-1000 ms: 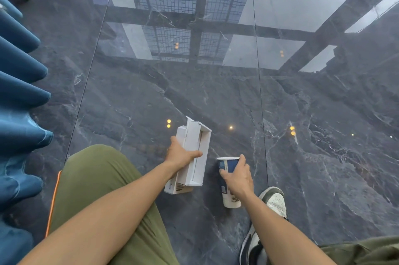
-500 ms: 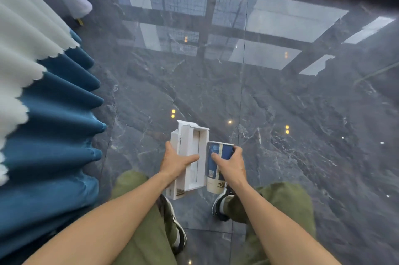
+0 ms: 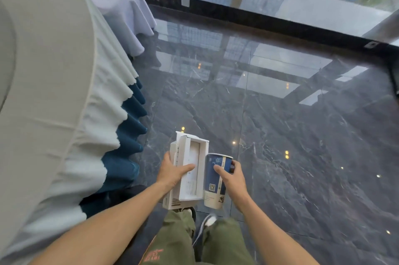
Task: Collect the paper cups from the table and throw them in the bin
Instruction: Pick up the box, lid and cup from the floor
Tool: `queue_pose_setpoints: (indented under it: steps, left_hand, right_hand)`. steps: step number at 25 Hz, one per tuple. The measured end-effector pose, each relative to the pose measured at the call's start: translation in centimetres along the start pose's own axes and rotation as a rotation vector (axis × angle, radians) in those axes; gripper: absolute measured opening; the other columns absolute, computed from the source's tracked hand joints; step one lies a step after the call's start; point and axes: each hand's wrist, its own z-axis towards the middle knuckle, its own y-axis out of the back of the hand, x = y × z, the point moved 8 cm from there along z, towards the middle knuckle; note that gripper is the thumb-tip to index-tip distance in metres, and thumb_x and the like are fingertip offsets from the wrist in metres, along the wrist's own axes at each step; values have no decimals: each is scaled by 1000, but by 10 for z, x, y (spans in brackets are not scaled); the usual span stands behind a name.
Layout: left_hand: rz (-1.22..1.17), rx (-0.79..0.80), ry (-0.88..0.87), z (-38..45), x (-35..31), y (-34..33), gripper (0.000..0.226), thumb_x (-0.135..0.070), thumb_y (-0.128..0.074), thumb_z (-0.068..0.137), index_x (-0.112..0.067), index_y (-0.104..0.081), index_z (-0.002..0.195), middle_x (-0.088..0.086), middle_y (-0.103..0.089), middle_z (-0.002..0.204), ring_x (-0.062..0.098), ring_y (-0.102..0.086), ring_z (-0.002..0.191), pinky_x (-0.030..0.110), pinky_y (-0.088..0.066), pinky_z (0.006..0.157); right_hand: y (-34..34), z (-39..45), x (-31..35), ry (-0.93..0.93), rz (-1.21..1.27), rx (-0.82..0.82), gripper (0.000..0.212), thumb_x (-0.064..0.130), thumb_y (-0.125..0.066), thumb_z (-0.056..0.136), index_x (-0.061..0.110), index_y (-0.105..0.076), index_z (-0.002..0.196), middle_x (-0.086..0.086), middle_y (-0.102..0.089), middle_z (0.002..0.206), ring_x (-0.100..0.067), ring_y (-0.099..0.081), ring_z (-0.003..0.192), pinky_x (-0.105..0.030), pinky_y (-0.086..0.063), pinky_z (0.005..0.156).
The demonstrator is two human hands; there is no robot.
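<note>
Left hand [image 3: 172, 173]: my fingers grasp the white box [image 3: 190, 169].
Right hand [image 3: 234, 178]: my fingers grasp the paper cup [image 3: 216, 182].

Head view, steeply down, floorward

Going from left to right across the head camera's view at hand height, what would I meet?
Round table's white cloth → blue pleated skirt → left hand → open white cardboard box → blue and white paper cup → right hand → dark marble floor.
</note>
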Motion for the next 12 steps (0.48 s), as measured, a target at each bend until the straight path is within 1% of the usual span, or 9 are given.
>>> queue_pose_setpoints:
  steps: [2,5,8,10,12]
  left_hand:
    - [-2,-27,-14,-12,7,14,87,-34,-92,72,-21,-40,141,1,-59,122,24,-61,114,44,-53,98]
    - [-63,-92,-52,-55,30,47,83,-33,-90,76,-20,-38,140,2,-58,122,24,-61,113,38,-52,91]
    - [-67,-155,-66,-97,62,73,80,-36,-88,77,-23,-39,139,1,-58,121,23,-61,111,37,-52,87]
    - [-50,-205,-62,-128,88,96,80,-39,-87,78,-24,-39,139,1,-58,121,23,-61,109,36,-50,85]
    - [-33,-272,-32,-152,120,121,82,-39,-87,77,-22,-39,141,1,-59,123,24,-60,110,36,-49,86]
  right_hand:
    - [-9,-12,-1,13,8,25,45,33,-76,91,23,-52,127,2,-70,118,-15,-72,99,-26,-55,64]
    - [-27,-47,-4,87,-8,98,46,34,-77,90,23,-51,126,1,-69,118,-17,-72,101,-30,-57,68]
    - [-44,-71,-15,119,-30,145,48,39,-79,87,25,-51,123,1,-68,117,-18,-70,104,-39,-60,82]
    - [-60,-92,-32,115,-39,168,49,42,-78,87,22,-52,122,0,-68,116,-20,-70,104,-44,-61,87]
    - [-75,-112,-55,92,-30,182,49,47,-78,86,21,-54,120,-1,-69,115,-22,-71,102,-49,-61,90]
